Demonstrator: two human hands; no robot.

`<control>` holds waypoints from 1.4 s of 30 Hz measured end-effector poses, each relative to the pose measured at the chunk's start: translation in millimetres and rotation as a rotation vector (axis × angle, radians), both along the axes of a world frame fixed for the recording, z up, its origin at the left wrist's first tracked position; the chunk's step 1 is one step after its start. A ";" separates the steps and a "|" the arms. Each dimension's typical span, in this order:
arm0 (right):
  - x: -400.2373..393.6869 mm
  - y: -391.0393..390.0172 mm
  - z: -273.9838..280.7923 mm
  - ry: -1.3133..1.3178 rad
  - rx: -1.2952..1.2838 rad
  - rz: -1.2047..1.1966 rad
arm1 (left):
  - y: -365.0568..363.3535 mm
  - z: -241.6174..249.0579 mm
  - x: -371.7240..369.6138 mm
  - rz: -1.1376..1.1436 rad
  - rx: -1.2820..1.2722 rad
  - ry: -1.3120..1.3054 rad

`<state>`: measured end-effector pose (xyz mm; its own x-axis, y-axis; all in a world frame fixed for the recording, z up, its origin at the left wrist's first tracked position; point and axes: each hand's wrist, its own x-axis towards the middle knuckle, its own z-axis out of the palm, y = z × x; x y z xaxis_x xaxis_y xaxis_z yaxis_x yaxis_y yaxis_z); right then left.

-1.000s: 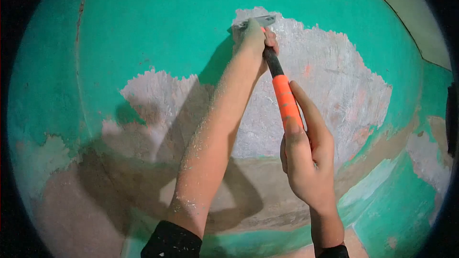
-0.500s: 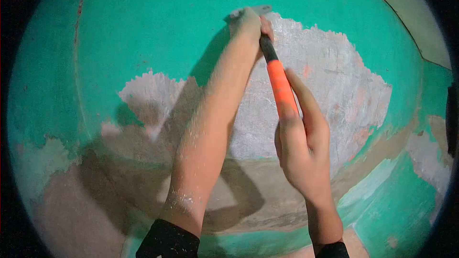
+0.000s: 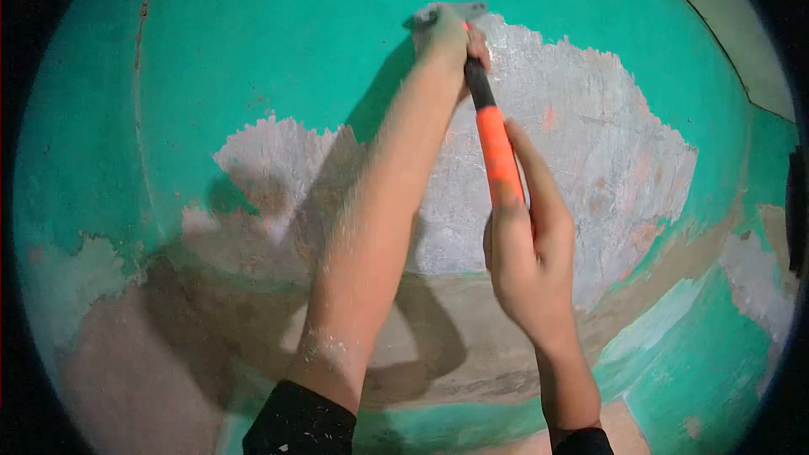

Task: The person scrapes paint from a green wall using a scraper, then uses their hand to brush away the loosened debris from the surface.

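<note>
Head view: you face a green-painted wall (image 3: 253, 42) with a wide bare patch (image 3: 590, 143) where the paint is gone.
Tool: a scraper (image 3: 480, 93) with a metal blade (image 3: 455, 11), a black neck and an orange handle (image 3: 499, 156), tilted up and to the left.
Blade position: it lies against the wall at the top edge of the bare patch, right where green paint meets grey plaster.
Left hand (image 3: 445, 38): your grip is clenched around the scraper's head end, just below the blade, arm stretched up and dusted with pale flecks.
Right hand (image 3: 527, 265): your grip is clenched on the lower end of the orange handle, index finger laid straight along it.
Sleeves: dark cuffs (image 3: 299, 421) show at both wrists at the bottom edge.
Wall below: brownish plaster (image 3: 211, 329) with the shadow of your arms across it.
Upper right: pale tiles (image 3: 725, 0) meet the green paint.
</note>
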<state>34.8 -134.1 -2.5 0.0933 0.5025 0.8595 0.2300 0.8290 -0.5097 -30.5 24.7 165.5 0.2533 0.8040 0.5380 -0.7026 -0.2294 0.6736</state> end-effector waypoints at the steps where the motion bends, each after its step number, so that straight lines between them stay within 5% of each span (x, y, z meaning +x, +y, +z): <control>1: -0.7 2.1 5.5 0.011 0.019 0.010 | 1.7 12.4 -1.2 -0.034 0.025 -0.015; 12: -3.4 -11.2 10.6 0.062 -0.038 0.102 | 4.1 -17.9 4.8 -0.015 0.056 0.060; 21: 5.1 -24.5 -149.0 0.215 -0.361 0.259 | -25.7 -183.8 -18.1 -0.072 -0.130 0.059; 27: -21.1 -17.6 -215.1 0.345 -0.458 0.247 | -31.1 -245.7 -31.9 -0.106 -0.219 -0.004; 34: -30.9 4.7 -237.8 0.175 -0.363 0.041 | -39.7 -266.6 -24.3 0.852 0.222 0.122; 38: -43.4 5.4 -224.9 0.232 -0.402 0.094 | -41.3 -250.6 -51.6 1.292 0.604 0.683; 42: -56.7 1.1 -212.8 0.307 -0.462 0.177 | -40.1 -235.4 -59.7 1.210 0.683 0.821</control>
<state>-21.9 -133.0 -215.3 0.1838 0.8495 0.4945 -0.1072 0.5174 -0.8490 -90.2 -15.4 -69.9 0.0657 0.4157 0.9071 0.5843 -0.7529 0.3027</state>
